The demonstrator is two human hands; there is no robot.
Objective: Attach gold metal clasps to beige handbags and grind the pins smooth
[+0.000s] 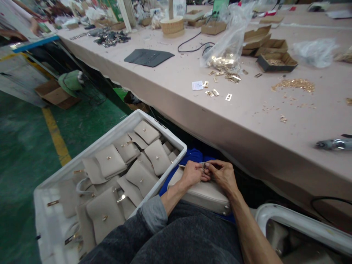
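Observation:
A beige handbag (205, 194) lies on my lap, below the table's front edge. My left hand (192, 174) and my right hand (222, 174) meet above its top edge. Both pinch a small metal fitting (204, 167) between fingertips, with the fingers closed. What exactly the fitting is stays too small to name. Blue cloth (192, 156) shows under the bag.
A white crate (110, 139) of several beige bags stands at my left on the green floor. The pink table (247, 121) carries loose gold clasps (220, 79), a plastic bag (229, 44), cardboard boxes (276, 60), a dark panel (148, 57) and a tool (334, 144). Another white crate rim (297, 222) is at right.

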